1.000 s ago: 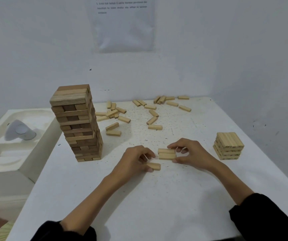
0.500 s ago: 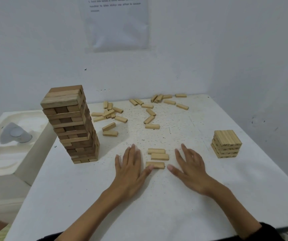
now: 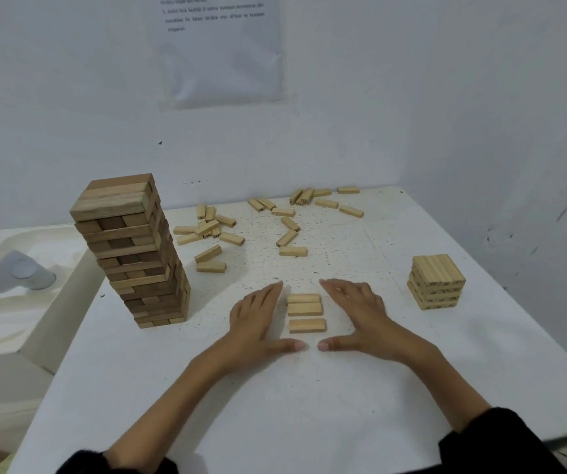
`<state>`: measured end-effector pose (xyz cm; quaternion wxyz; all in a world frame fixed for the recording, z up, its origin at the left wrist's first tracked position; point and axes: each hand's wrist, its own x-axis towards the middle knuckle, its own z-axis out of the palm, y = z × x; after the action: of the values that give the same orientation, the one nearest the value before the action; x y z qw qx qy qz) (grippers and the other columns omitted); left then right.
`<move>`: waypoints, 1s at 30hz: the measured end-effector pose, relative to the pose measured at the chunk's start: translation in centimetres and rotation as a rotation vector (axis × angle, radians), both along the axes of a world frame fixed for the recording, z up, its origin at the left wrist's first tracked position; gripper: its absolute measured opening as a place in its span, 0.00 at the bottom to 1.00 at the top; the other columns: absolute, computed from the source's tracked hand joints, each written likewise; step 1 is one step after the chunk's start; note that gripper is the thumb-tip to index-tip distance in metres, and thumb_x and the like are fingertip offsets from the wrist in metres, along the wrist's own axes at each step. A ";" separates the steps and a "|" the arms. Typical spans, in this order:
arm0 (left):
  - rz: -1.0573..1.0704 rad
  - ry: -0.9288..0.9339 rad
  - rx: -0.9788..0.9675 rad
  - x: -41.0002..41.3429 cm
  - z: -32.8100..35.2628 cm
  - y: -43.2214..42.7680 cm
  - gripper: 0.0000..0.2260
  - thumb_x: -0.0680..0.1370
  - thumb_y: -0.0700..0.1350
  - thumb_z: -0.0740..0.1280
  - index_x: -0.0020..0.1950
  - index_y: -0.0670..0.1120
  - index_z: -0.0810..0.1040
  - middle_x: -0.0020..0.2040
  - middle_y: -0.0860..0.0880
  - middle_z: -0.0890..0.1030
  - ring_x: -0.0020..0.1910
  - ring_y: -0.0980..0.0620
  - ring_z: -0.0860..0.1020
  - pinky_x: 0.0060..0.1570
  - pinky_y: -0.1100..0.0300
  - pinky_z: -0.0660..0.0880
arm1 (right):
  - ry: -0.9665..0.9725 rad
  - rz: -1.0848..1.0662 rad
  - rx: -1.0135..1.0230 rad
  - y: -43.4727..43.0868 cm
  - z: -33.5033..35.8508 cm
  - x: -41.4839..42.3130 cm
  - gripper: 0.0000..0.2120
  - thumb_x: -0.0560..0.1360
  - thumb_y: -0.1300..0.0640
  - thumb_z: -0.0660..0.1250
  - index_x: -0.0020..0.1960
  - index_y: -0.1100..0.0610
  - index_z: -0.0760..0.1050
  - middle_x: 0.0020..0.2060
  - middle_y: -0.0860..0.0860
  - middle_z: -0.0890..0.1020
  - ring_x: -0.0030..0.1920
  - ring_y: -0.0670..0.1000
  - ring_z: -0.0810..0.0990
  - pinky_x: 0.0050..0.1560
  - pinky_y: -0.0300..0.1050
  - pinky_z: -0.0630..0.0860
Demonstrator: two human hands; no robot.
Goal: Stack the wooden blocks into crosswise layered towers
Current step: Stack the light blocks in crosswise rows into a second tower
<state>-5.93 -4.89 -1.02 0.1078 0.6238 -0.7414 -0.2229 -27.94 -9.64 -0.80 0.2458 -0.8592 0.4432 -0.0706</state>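
Both hands are palm-down on the white speckled table [image 3: 309, 405], fingers straight, gripping nothing. The left hand [image 3: 258, 319] has its fingers together, pointing away from me, just beside the left ends of three pale rectangular wooden blocks [image 3: 305, 308]. The right hand [image 3: 360, 316] mirrors it off the right ends, fingers slightly fanned. I can't tell if either one actually touches the wood. The thumbs stick out toward each other on the near side of the blocks, tips close but apart. The three blocks lie flat in a row, long sides across my view: the far two touch, the near one sits off a small gap. A tall tower of darker brown wooden blocks [image 3: 131, 251] stands to the left in crosswise layers, slightly twisted. A short cube-shaped stack of pale blocks [image 3: 437, 282] stands to the right, well apart. Loose pale blocks [image 3: 293, 251] are scattered toward the far edge. As for writing, a white printed sheet [image 3: 220, 63] on the wall carries a few lines of small text, too blurred for me to read. The dark print on the short stack's sides is also illegible. Black sleeves [image 3: 500, 439] cover both forearms.
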 end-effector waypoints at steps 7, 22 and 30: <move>-0.089 0.187 -0.152 0.4 0.1 -2.5 0.27 0.68 0.55 0.75 0.66 0.54 0.74 0.57 0.59 0.73 0.58 0.61 0.69 0.59 0.63 0.66 | -0.139 0.039 -0.093 -2.1 0.0 1.0 0.27 0.67 0.41 0.73 0.63 0.43 0.71 0.54 0.43 0.72 0.57 0.43 0.65 0.56 0.42 0.60; -0.205 0.381 -0.338 -4.8 6.3 -4.5 0.23 0.64 0.52 0.77 0.57 0.50 0.80 0.50 0.55 0.79 0.50 0.61 0.75 0.49 0.70 0.70 | -0.164 0.049 -0.195 -3.7 7.1 -4.8 0.24 0.65 0.44 0.75 0.60 0.43 0.73 0.48 0.41 0.72 0.52 0.39 0.65 0.55 0.38 0.62; -0.206 0.437 -0.358 -13.2 8.0 -7.9 0.20 0.65 0.46 0.78 0.55 0.47 0.80 0.49 0.51 0.80 0.48 0.56 0.76 0.45 0.74 0.68 | -0.101 -0.024 -0.038 -6.4 10.1 -13.0 0.25 0.61 0.39 0.70 0.57 0.36 0.69 0.55 0.36 0.69 0.59 0.36 0.63 0.57 0.30 0.60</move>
<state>-19.15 -12.81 7.03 0.3498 0.4535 -0.7877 -0.2270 -40.91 -16.08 9.32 0.2508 -0.8536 0.4391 -0.1251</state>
